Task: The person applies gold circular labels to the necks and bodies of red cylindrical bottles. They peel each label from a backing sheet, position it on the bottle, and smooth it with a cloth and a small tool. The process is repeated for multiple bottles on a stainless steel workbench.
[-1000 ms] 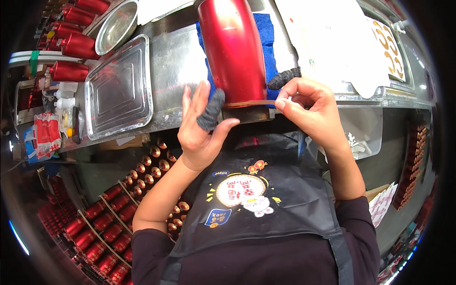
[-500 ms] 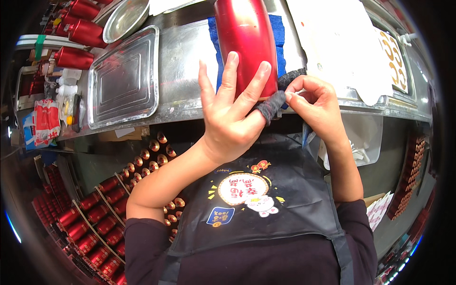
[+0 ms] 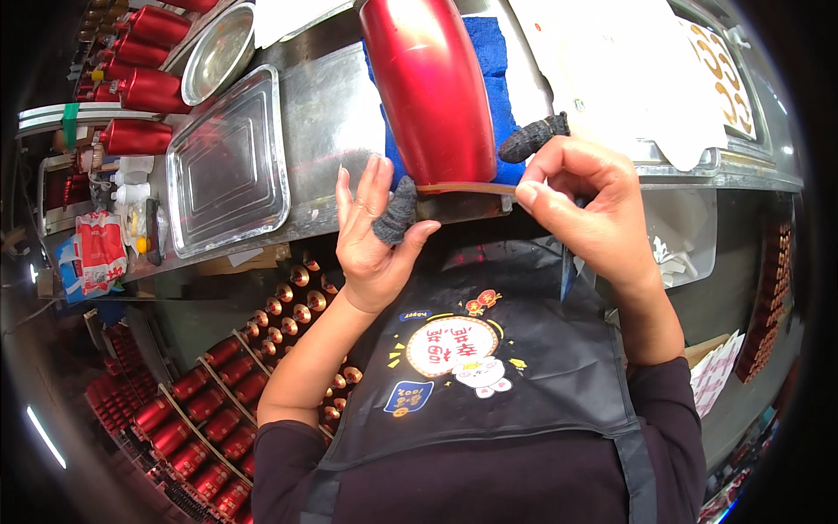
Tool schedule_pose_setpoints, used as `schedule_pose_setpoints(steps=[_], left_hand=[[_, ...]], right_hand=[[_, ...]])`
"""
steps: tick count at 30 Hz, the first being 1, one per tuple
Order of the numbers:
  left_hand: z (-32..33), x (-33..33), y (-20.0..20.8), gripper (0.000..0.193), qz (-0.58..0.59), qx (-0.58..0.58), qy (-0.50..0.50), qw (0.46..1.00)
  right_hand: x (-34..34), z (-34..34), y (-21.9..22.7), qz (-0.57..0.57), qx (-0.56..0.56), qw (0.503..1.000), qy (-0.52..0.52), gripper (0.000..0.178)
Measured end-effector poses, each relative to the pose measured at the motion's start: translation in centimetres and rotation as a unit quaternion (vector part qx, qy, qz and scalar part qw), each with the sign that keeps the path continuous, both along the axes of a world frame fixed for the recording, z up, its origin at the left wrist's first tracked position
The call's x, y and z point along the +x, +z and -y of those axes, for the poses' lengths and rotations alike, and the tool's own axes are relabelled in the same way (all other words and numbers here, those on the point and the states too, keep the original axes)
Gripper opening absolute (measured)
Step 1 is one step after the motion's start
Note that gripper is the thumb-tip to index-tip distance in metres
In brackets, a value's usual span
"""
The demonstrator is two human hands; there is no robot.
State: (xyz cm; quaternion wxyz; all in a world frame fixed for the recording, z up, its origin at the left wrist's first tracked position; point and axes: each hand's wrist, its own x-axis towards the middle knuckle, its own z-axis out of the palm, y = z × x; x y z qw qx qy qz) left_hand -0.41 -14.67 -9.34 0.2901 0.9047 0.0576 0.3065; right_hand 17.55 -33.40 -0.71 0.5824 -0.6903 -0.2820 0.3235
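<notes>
A glossy red bottle lies on a blue cloth, its near end at the bench edge. Along that end runs a thin tan strip. Between thumb and a finger, my right hand pinches the strip's right end; a dark knit finger sleeve covers its raised index finger. My left hand is open, fingers stretched out, at the bottle's near left corner. Its index finger, also in a dark knit sleeve, touches or nearly touches the strip's left end.
Left on the bench are a clear-lidded metal tray and a steel bowl. More red bottles lie beyond. At right is a white sheet beside gold curved pieces. Racked red bottles stand below left.
My left hand has moved off the bottle's side, down and left to its near corner. My right hand has shifted slightly right, and the strip now shows stretched along the bottle's end.
</notes>
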Motion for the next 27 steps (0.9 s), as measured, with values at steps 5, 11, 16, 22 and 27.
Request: schedule_pose_setpoints(steps=[5,11,16,22,27], left_hand=[[-0.2,0.8,0.4,0.049,0.016,0.06,-0.032,0.998],[0.2,2.3,3.0,0.037,0.015,0.153,-0.009,0.988],[1.7,5.3,3.9,0.024,0.022,0.221,-0.002,0.975],[0.6,4.8,2.8,0.068,0.048,0.035,0.032,0.998],[0.0,1.3,1.2,0.06,0.032,-0.035,0.035,0.998]], right_hand=[[0.8,0.0,-1.4,-0.021,-0.006,1.0,-0.022,0.01],[1.2,0.0,-2.9,-0.047,0.013,0.999,-0.005,0.01],[1.0,-0.7,-3.4,-0.023,-0.006,1.0,-0.01,0.01],[0.7,-0.9,-3.3,-0.046,-0.011,0.999,0.002,0.011],[0.2,-0.8,-1.8,-0.035,-0.007,0.999,0.001,0.01]])
